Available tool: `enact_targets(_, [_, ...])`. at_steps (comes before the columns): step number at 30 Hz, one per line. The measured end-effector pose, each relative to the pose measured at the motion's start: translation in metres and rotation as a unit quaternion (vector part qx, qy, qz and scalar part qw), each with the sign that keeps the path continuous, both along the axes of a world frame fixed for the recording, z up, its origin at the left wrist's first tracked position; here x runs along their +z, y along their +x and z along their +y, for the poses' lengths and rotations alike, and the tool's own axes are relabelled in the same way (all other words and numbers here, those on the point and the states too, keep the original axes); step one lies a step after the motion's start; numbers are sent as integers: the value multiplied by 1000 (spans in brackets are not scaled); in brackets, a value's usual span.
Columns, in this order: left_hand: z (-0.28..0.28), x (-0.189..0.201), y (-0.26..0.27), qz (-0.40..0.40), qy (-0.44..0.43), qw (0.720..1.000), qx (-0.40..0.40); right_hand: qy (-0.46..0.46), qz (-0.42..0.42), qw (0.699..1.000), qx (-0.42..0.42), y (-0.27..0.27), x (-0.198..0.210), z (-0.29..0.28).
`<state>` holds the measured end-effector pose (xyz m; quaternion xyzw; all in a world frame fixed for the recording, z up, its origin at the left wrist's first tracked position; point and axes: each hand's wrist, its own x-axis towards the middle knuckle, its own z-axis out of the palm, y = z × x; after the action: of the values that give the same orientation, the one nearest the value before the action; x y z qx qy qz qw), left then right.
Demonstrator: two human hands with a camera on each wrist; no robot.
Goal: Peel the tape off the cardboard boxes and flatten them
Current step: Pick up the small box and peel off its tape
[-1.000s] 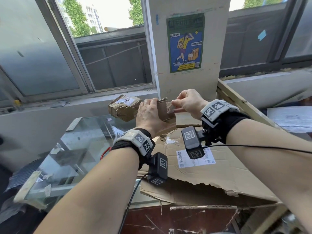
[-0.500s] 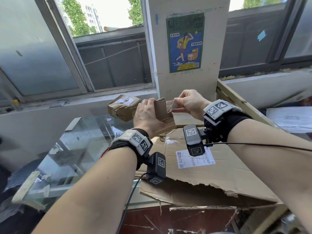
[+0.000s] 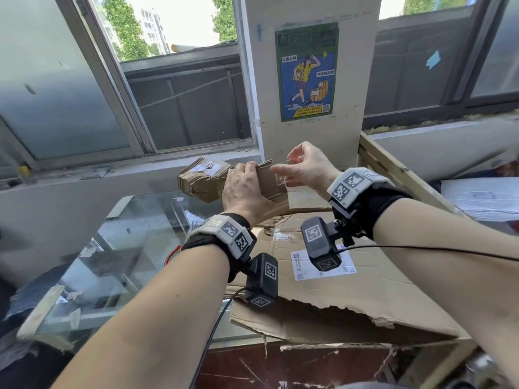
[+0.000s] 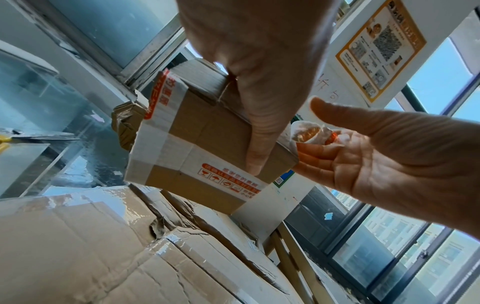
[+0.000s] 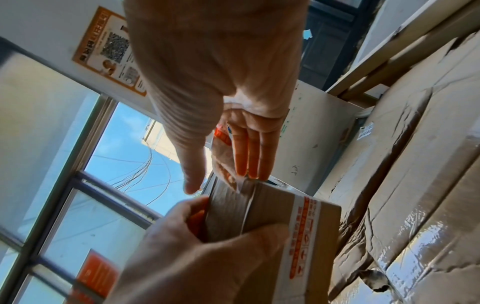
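My left hand (image 3: pixel 247 178) grips a small brown cardboard box (image 3: pixel 270 183) in the air in front of the pillar, its thumb (image 4: pixel 259 115) lying across one face. Bands of white tape with orange print (image 4: pixel 161 131) still wrap the box (image 4: pixel 207 148). Just right of the box, my right hand (image 3: pixel 280 170) holds a crumpled strip of peeled tape (image 4: pixel 310 133) against its curled fingers, with the thumb spread away. In the right wrist view the tape (image 5: pixel 222 158) hangs from these fingers down to the box's (image 5: pixel 272 211) top edge.
A second crumpled, taped box (image 3: pixel 202 181) lies by the window sill. A large flattened cardboard sheet (image 3: pixel 365 299) with a white label covers the table's right side. The glass tabletop (image 3: pixel 126 242) is on the left, and yellow-handled scissors (image 4: pixel 39 137) lie on it. A wooden frame (image 3: pixel 393 167) leans at the right.
My right hand has lifted up and to the right, away from the box, drawing the tape strip off with it. The left hand and the box have hardly moved.
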<state>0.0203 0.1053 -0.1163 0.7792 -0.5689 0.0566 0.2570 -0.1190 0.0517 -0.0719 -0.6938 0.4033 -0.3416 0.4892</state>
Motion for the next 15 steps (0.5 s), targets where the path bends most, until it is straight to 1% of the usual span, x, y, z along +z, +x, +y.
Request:
enact_targets(2, [-1, 1, -3, -5, -8, 1000, -4, -27, 35, 999, -11, 3, -1, 2])
enact_targets(7, [-1, 1, -3, 14, -13, 1000, -19, -26, 29, 998, -45, 2, -1, -2])
enact_targets(11, [-2, -2, 0, 9, -1, 1000, -16, -22, -3, 1000, -22, 3, 1, 0])
enact_targets(15, [-2, -2, 2, -11, -1, 1000, -9, -15, -5, 1000, 3, 0, 0, -3])
